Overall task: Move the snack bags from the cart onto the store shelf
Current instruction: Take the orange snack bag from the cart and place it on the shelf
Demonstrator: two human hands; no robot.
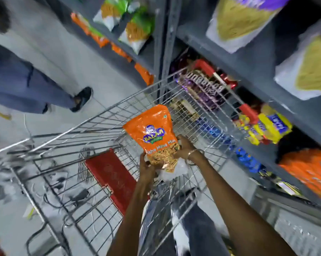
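An orange snack bag (152,130) with a blue logo is held upright above the wire cart (93,126). My left hand (146,165) grips its lower left corner. My right hand (183,146), with a bangle on the wrist, holds its lower right edge. A clear plastic piece (172,170) hangs under the bag. The grey store shelf (252,58) runs along the right, with orange bags (311,169) on a low level and more orange bags (119,50) further along the aisle. The picture is blurred by motion.
Another person's legs and dark shoe (82,98) stand in the aisle at the left. The cart's red child-seat flap (113,176) lies below my hands. Purple packs (202,89), yellow packs (266,124) and large white-yellow bags (239,21) fill the shelves.
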